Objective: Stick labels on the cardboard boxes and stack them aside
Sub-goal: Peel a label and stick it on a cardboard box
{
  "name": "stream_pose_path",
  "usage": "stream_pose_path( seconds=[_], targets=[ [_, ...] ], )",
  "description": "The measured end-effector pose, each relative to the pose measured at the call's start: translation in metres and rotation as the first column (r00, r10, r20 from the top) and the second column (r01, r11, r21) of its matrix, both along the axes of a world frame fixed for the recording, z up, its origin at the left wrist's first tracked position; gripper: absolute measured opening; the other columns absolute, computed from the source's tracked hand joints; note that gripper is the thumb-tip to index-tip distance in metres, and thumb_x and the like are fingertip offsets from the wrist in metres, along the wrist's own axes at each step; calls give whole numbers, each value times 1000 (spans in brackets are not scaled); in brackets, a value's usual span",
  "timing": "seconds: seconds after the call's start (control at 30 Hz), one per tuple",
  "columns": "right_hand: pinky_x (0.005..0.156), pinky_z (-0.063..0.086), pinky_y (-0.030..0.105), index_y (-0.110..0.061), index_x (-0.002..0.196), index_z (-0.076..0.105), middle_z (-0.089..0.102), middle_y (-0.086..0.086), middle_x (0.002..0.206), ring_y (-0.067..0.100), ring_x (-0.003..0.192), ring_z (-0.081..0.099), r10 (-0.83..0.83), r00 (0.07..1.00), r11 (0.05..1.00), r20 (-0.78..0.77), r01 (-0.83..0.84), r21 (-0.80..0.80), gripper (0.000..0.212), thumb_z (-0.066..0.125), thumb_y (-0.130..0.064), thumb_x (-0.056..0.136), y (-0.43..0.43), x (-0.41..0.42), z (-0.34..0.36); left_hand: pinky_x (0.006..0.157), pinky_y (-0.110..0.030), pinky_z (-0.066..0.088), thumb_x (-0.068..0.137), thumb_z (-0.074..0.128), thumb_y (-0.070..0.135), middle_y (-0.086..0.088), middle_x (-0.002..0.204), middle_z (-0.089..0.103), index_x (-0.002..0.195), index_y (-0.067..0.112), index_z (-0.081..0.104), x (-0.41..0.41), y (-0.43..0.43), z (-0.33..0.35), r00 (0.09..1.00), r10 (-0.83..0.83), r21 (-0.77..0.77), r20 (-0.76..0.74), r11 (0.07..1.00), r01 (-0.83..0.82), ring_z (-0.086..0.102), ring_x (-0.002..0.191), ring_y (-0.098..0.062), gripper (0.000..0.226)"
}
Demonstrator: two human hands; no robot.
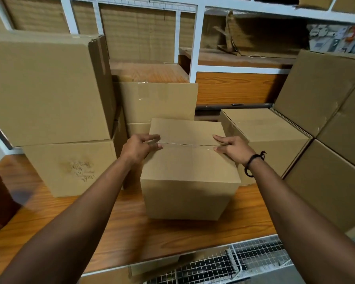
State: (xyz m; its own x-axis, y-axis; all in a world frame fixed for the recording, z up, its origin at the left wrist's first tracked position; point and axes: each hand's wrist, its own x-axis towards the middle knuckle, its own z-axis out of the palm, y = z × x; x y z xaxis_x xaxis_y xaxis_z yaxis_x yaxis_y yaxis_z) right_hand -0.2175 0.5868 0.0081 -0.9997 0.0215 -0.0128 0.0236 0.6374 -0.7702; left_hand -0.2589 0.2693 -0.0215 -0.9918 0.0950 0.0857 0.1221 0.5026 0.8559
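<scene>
Sitting at the middle of the bench (70, 218), a closed cardboard box (190, 181), its top flaps meeting along a seam under a strip of clear tape (188, 144). Pressing down on the left end of that tape, the left hand (140, 147), fingers loosely curled and gripping nothing. Resting flat on the right end, the right hand (233, 148), fingers extended and spread narrowly, also holding nothing; circling its wrist, a dark cord bracelet (253, 162).

Carrying everything, an orange wood-grain surface, ending at the near edge in white wire mesh (254, 257). Standing behind, a white metal shelving frame (195, 48) with wooden boards, woven blinds at the far left and crumpled cardboard scraps (232, 35) on a far shelf.

Showing on the lower left box (70, 167), a faint scribbled mark, too smudged for reading. Showing no label anywhere on the middle box's visible faces.

Crowding around: two large boxes stacked at left, one leaning behind the middle box (158, 101), one just beside it at right (264, 136), and at least three piled at the right edge (324, 89).
</scene>
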Motion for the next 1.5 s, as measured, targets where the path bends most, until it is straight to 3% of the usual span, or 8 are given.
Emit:
stream_pose_path(
  seconds=[0.37, 0.53, 0.63, 0.8, 1.0, 1.13, 1.33, 1.5],
  targets=[
    [106, 30, 32, -29, 123, 64, 57, -7, 134, 13, 129, 44, -74, 996, 995, -42, 71, -66, 35, 65, -38, 89, 3, -12, -21, 102, -31, 39, 94, 63, 30, -1, 137, 57, 126, 18, 66, 10, 7, 2, 994, -94, 183, 56, 980, 83, 45, 129, -11, 34],
    [115, 29, 44, -39, 121, 61, 46, -6, 145, 10, 139, 33, 8, 986, 998, -167, -18, -53, 33, 53, -50, 91, 10, 23, -27, 111, -34, 39, 90, 58, 55, 3, 133, 62, 124, 19, 66, 43, -17, -19, 978, -197, 410, -70, 888, 209, 51, 131, -10, 50],
    [106, 36, 35, -49, 118, 58, 25, -9, 156, 7, 139, 27, 111, 973, 994, -200, -111, 15, 53, 57, -75, 72, 10, 51, -41, 108, -16, 35, 74, 70, 65, -2, 147, 49, 121, 15, 65, 58, -22, -44, 937, -296, 310, -187, 887, 342, 34, 142, -3, 69],
    [112, 30, 34, -38, 131, 56, 17, -8, 159, 2, 135, 28, 82, 951, 993, -297, -52, 109, 74, 70, -62, 62, 8, 51, -59, 110, -34, 42, 65, 86, 48, 6, 158, 31, 113, 37, 65, 54, -12, -49, 932, -312, 279, -183, 893, 354, 40, 139, -6, 54],
    [105, 41, 44, -53, 143, 25, 14, -2, 160, 16, 138, 33, 5, 895, 993, -446, 48, 107, 88, 66, -71, 68, 0, 59, -78, 110, -36, 36, 76, 65, 68, 7, 164, -3, 136, 66, 31, 69, -12, -63, 920, -139, -27, -366, 990, 138, 25, 144, -16, 69],
    [78, 54, 41, -52, 147, 13, 6, 9, 159, 31, 138, 29, 74, 811, 960, -580, 99, 261, 89, 61, -66, 73, -2, 76, -115, 104, -46, 36, 85, 51, 70, -13, 161, -25, 149, 57, 9, 85, -16, -110, 811, -250, -289, -529, 952, 105, 17, 144, -34, 78],
    [67, 58, 44, -28, 147, 29, 25, 38, 145, 50, 110, 58, 133, 870, 894, -474, 101, 436, 82, 65, -50, 77, -5, 69, -140, 85, -54, 57, 82, 77, 15, -30, 155, 24, 151, 54, 0, 77, -15, -133, 853, -259, -397, -454, 915, 66, 54, 122, -43, 111],
    [95, 48, 43, -42, 145, 10, 18, 28, 153, 44, 131, 42, 38, 919, 926, -392, 115, 359, 85, 68, -46, 82, -9, 63, -118, 95, -53, 52, 89, 69, 25, -23, 154, 33, 144, 64, -7, 72, -9, -111, 870, -204, -374, -450, 927, 24, 53, 124, -40, 101]
  ],
)
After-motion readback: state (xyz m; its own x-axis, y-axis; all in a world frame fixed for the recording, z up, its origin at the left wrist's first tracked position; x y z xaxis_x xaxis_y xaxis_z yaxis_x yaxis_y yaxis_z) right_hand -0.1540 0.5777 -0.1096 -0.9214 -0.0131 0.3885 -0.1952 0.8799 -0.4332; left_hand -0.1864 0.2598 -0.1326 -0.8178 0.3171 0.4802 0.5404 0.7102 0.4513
